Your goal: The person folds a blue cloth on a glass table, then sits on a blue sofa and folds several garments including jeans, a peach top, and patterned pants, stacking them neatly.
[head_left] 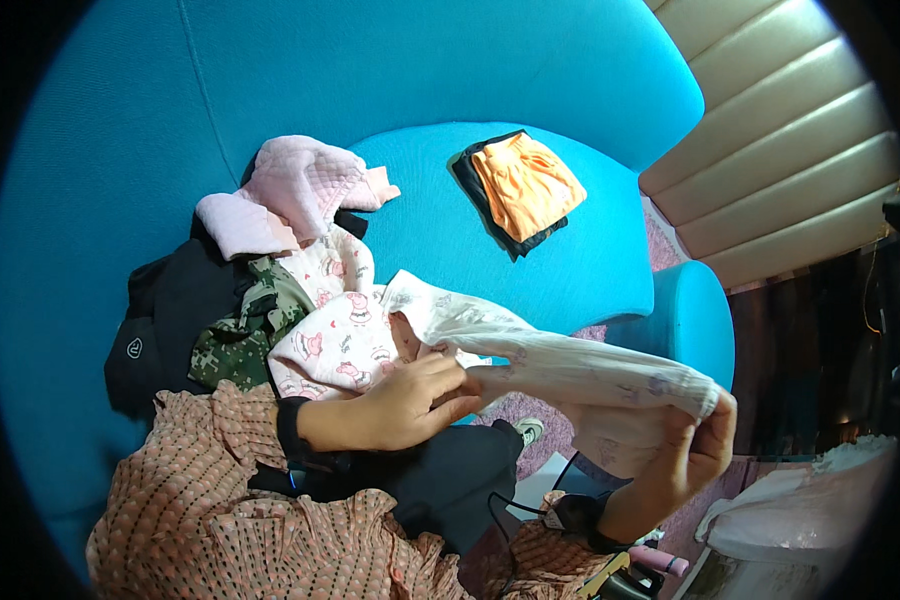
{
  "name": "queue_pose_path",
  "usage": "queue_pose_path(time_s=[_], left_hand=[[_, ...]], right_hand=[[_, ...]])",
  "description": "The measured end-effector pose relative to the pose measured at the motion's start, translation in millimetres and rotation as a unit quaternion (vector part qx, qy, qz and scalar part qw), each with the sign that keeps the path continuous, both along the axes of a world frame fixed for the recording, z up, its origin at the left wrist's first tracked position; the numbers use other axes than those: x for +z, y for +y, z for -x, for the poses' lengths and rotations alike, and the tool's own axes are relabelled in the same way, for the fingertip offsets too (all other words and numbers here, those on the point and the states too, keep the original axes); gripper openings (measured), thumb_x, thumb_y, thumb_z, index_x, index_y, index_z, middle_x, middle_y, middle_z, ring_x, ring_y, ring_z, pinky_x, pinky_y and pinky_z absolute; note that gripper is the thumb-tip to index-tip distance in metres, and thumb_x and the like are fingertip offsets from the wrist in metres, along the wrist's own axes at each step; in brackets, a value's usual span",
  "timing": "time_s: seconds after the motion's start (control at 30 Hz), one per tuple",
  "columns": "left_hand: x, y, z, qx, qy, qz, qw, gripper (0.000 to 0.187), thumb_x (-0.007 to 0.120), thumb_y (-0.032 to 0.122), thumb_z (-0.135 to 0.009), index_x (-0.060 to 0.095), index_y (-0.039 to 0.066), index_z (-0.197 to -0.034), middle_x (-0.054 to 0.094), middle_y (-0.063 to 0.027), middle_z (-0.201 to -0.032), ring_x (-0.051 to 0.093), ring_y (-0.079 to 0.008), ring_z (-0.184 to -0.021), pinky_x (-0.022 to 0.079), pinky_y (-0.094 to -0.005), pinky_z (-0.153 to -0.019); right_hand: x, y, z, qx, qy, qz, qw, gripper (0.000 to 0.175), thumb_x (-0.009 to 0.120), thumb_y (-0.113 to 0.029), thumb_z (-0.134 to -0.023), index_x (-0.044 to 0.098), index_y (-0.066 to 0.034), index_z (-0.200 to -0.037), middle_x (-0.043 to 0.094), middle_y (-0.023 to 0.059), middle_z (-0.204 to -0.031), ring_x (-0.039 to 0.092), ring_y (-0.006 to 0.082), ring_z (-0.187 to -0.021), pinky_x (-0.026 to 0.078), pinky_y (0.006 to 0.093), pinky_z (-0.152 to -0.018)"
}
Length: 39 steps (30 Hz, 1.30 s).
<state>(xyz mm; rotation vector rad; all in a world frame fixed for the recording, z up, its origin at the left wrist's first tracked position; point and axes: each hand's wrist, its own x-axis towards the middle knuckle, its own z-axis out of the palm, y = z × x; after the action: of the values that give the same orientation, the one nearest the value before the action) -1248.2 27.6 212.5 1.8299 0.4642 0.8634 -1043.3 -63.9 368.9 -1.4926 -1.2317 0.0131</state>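
Observation:
A thin white garment (540,360) with a faint bluish print is stretched between my two hands. At its far right end, my right hand (694,450) grips the hem, fingers bent around the cloth. My left hand (409,401) is at the garment's other end, by an opening, with some cloth pinched in its fingers. Under and beside my left wrist lies a white garment with pink pig prints (356,334). Touching it is a green camouflage garment (232,349), partly covered. Dark clothing (172,330) lies left of that.
A pink quilted top (300,180) crowns the loose pile on the blue sofa (412,225). Folded orange shorts (529,184) rest on dark folded clothing (480,199) farther right. Beyond are a blue stool (701,322), a padded panel (780,150) and a pink bottle (660,560).

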Motion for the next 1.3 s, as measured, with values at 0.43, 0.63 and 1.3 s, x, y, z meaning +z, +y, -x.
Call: queue_pose_path(time_s=[0.43,0.63,1.3], left_hand=[[24,-3,-30,-0.235,-0.148,0.548,0.789,0.045,0.061,0.028,-0.098,0.053,-0.001,-0.132,0.059,-0.0053,-0.126,0.054,-0.0126,-0.115,0.04,-0.0282,-0.101],[51,11,1,-0.196,-0.198,0.54,0.794,0.021,0.071,0.011,-0.091,0.062,0.005,-0.109,0.063,0.0004,-0.103,0.057,-0.007,-0.098,0.046,-0.0229,-0.087],[65,68,-38,-0.192,-0.176,0.144,0.955,0.039,0.066,0.008,-0.092,0.041,0.008,-0.122,0.057,-0.0045,-0.108,0.053,-0.0081,-0.095,0.044,-0.0252,-0.083]], right_hand=[[-1,-22,3,-0.108,0.057,-0.054,0.991,0.04,0.073,-0.036,-0.089,0.058,-0.0004,-0.099,0.059,0.0048,-0.088,0.058,0.0118,-0.083,0.049,0.0288,-0.074],[-9,-36,-24,-0.132,0.07,-0.105,0.983,0.043,0.071,-0.035,-0.091,0.06,0.0007,-0.113,0.064,0.0058,-0.096,0.061,0.0121,-0.091,0.05,0.0276,-0.079],[5,-50,-47,-0.106,0.061,-0.122,0.985,0.036,0.067,-0.027,-0.094,0.061,0.0004,-0.116,0.068,0.0106,-0.102,0.066,0.0146,-0.092,0.055,0.0297,-0.083]])
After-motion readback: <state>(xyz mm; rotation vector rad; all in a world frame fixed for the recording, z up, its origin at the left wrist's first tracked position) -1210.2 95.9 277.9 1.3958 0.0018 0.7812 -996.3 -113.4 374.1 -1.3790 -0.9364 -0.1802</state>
